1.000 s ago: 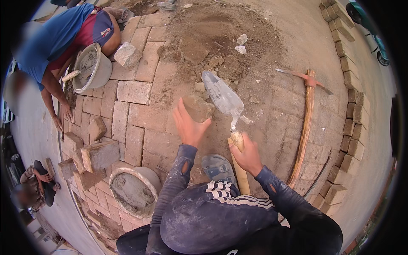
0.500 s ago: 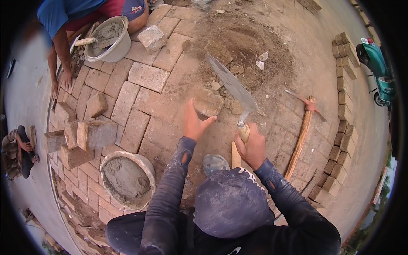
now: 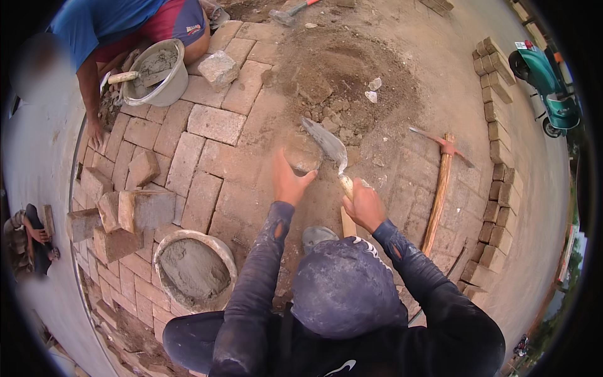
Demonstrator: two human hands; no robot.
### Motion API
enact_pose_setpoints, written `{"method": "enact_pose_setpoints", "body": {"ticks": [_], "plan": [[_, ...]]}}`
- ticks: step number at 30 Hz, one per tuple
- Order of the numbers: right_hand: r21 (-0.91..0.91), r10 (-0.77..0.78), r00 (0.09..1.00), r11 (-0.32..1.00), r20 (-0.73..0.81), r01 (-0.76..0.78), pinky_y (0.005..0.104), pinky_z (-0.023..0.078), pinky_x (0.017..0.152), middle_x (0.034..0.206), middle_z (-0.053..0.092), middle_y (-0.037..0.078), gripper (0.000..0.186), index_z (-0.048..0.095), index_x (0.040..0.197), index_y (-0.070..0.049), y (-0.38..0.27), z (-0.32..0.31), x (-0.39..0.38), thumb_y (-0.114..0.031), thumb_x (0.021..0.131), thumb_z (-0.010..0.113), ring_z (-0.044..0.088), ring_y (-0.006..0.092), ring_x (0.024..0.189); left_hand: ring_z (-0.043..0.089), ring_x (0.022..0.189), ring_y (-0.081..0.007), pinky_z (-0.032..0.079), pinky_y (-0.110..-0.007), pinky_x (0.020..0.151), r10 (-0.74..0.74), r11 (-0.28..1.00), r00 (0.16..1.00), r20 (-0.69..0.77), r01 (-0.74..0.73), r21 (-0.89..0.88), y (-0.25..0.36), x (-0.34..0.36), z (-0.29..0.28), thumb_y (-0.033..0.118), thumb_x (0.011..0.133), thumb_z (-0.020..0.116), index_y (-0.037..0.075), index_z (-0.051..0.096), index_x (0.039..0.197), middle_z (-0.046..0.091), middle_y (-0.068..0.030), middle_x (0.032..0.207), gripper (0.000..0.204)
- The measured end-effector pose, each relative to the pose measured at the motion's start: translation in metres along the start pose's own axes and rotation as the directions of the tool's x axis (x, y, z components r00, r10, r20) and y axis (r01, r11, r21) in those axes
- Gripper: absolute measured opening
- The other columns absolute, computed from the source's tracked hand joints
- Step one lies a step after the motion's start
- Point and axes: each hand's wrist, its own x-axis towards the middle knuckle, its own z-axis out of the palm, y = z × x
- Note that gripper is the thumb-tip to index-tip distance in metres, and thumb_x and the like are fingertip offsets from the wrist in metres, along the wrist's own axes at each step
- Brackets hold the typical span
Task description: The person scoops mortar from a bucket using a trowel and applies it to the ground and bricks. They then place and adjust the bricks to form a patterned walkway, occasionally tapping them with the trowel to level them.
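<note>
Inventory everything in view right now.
Buckets: two, grey, left.
Mortar: two lots, grey, in the buckets.
Trowels: two, grey-bladed, centre and upper bucket.
Block: one, brown, centre.
Wooden handle: one, pale, below centre.
Pick: one, reddish and brown, right.
Tool: one, orange handle, top edge.
Loose blocks: about six, brown, left.
Rock: one, pale, upper left.
Soil: one heap, brown, top centre.
Pebbles: two, white, on the soil.
Stacked blocks: many, tan, right.
Paving: many bricks, reddish-brown, ground.
Scooter: one, green, upper right.
Co-worker: one, blue shirt, upper left.
Second person: one, brown top, left edge.
Trousers: one pair, dark, bottom.
Left hand: one, bare, holding the block.
Right hand: one, bare, holding the centre trowel.
</note>
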Motion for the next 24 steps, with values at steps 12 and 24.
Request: {"method": "enact_pose_setpoints", "body": {"ticks": [12, 24], "plan": [[0.124, -0.002, 0.997, 0.992, -0.071, 0.011, 0.0517, 0.05, 0.066, 0.077, 0.063, 0.029, 0.029, 0.053, 0.101, 0.001, 0.011, 0.023, 0.01, -0.018, 0.084, 0.067, 0.065, 0.049, 0.079, 0.046, 0.13, -0.0403, 0.037, -0.046, 0.11, 0.034, 0.999, 0.999, 0.013, -0.034, -0.041, -0.013, 0.002, 0.005, 0.024, 0.066, 0.089, -0.005, 0.033, 0.144, 0.047, -0.0251, 0.137, 0.1], [0.307, 0.147, 0.984, 0.945, -0.096, -0.112, 0.0549, 0.051, 0.072, 0.083, 0.066, 0.031, 0.034, 0.055, 0.106, 0.003, 0.014, 0.049, 0.0, -0.016, 0.081, 0.067, 0.065, 0.0511, 0.082, 0.048, 0.128, -0.0376, 0.039, -0.044, 0.109, 0.051, 0.999, 0.979, 0.198, -0.052, -0.002, 0.002, 0.009, -0.002, 0.023, 0.064, 0.086, -0.001, 0.036, 0.142, 0.048, -0.0217, 0.134, 0.096]]}}
